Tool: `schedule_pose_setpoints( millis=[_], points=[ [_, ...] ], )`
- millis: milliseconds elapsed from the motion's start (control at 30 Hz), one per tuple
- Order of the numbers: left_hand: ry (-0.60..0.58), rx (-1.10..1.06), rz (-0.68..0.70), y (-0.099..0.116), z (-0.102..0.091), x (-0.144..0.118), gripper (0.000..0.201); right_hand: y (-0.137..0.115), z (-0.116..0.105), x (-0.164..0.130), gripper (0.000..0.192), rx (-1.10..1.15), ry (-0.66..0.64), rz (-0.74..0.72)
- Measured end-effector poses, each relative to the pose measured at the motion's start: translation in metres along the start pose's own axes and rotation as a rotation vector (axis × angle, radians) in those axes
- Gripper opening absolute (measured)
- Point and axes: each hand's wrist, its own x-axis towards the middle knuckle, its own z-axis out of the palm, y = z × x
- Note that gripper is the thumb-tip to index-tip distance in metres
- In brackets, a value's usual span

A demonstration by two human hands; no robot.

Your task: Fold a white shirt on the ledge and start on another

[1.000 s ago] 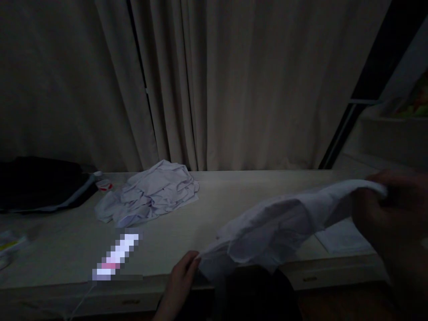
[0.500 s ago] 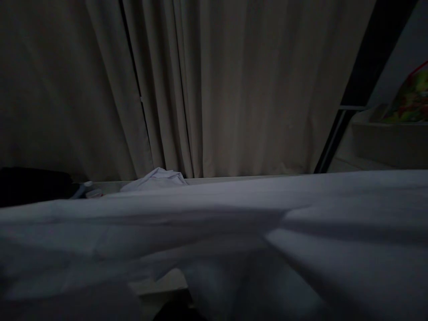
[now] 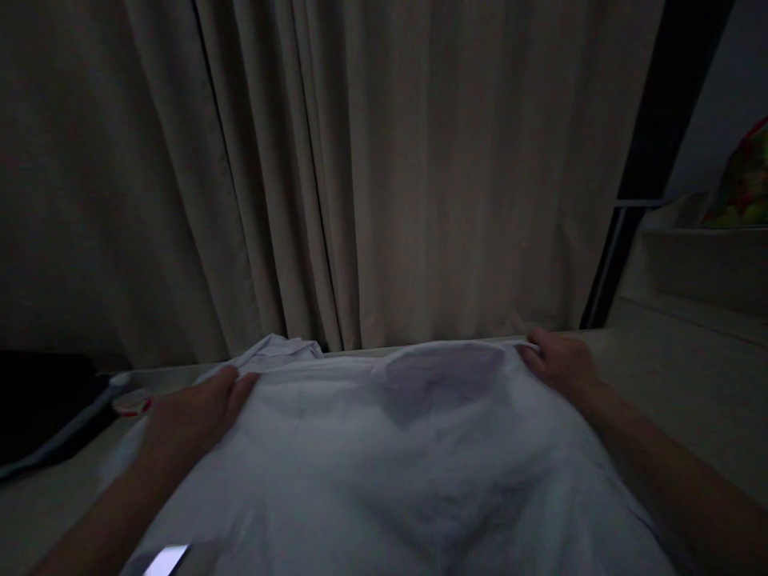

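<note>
A large white cloth [image 3: 336, 448] is spread out in front of me, its far edge stretched between my hands. Near the middle of that edge is a curved, greyish, collar-like part [image 3: 444, 372]; the dim light hides whether it is a garment. My left hand [image 3: 201, 408] grips the far edge at the left, thumb and fingers closed on the fabric. At the right end, my right hand [image 3: 558, 360] pinches the same edge. Behind the left part of the cloth lies another crumpled white cloth [image 3: 276, 348].
Beige curtains [image 3: 432, 176] hang behind. At left are a black item [image 3: 42, 400] and a small clear container with red on it [image 3: 132, 402]. A bright screen-like object [image 3: 166, 560] shows at lower left. A colourful bag [image 3: 744, 180] sits on a ledge [image 3: 708, 256].
The white cloth, raised and blurred across the view before, has come down and lies lower and flatter. Both my hands, hidden earlier, now show at its edge.
</note>
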Motion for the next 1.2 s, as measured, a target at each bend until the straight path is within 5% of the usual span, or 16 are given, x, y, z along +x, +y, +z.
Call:
schedule_pose_setpoints(
  millis=[67,100,167,233,333,433,667,900,1067,1133,1200],
  points=[
    [-0.127,0.29,0.215,0.008,0.061,0.012,0.043,-0.024,0.056,0.006,0.04,-0.007,-0.109,-0.075],
    [-0.067,0.323,0.26,0.011,0.092,0.008,0.042,-0.035,0.082,-0.001,0.042,-0.004,-0.143,-0.082],
    [-0.042,0.265,0.322,0.013,0.151,-0.019,0.045,-0.055,0.125,-0.033,0.046,0.048,-0.211,-0.131],
    [-0.165,0.159,0.415,0.013,0.201,-0.065,0.046,-0.07,0.158,-0.081,0.046,0.131,-0.289,-0.157],
    [-0.428,0.061,0.49,0.007,0.256,-0.139,0.051,-0.083,0.191,-0.159,0.05,0.23,-0.45,-0.157],
    [-0.572,0.045,0.445,-0.005,0.287,-0.189,0.063,-0.088,0.214,-0.214,0.055,0.267,-0.579,-0.121],
    [-0.459,0.082,0.486,-0.02,0.3,-0.222,0.065,-0.082,0.241,-0.25,0.057,0.261,-0.478,-0.145],
    [-0.463,0.109,0.42,-0.006,0.305,-0.199,0.067,-0.081,0.244,-0.225,0.059,0.272,-0.553,-0.159],
    [-0.448,0.04,0.38,0.003,0.278,-0.201,0.059,-0.092,0.208,-0.23,0.057,0.322,-0.435,-0.055],
    [-0.423,-0.09,0.34,-0.011,0.255,-0.221,0.053,-0.089,0.183,-0.263,0.053,0.389,-0.333,0.095],
    [-0.441,-0.215,0.158,-0.034,0.224,-0.249,0.048,-0.082,0.155,-0.309,0.05,0.472,-0.316,0.331]
  ],
)
